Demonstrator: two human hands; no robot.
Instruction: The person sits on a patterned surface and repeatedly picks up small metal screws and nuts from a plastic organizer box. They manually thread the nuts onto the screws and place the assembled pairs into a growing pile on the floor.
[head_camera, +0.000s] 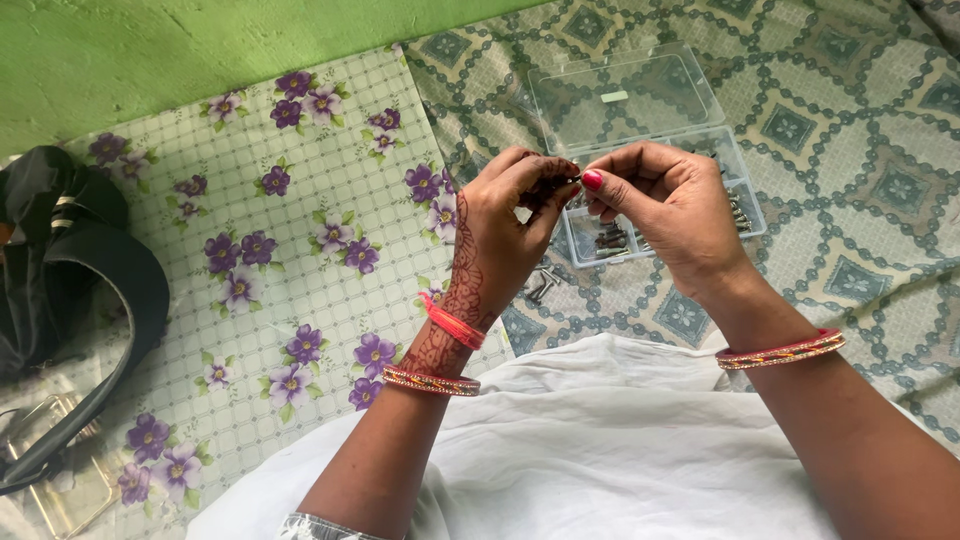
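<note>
My left hand (505, 230), marked with dark henna patterns, and my right hand (665, 205) meet above a clear plastic organiser box (640, 120). Between the fingertips of both hands is a small dark metal piece (565, 183), too small to tell its shape. The box lies open, its lid flipped back, and its compartments hold several small dark metal parts (612, 238). A few loose metal parts (542, 283) lie on the cloth just below my left hand. Both wrists carry red and gold bangles.
A black bag with a strap (70, 270) lies at the left on a white cloth with purple flowers (290, 240). A grey-green patterned cloth (850, 140) covers the right side. A green wall (200, 50) stands behind. White fabric (600, 440) covers my lap.
</note>
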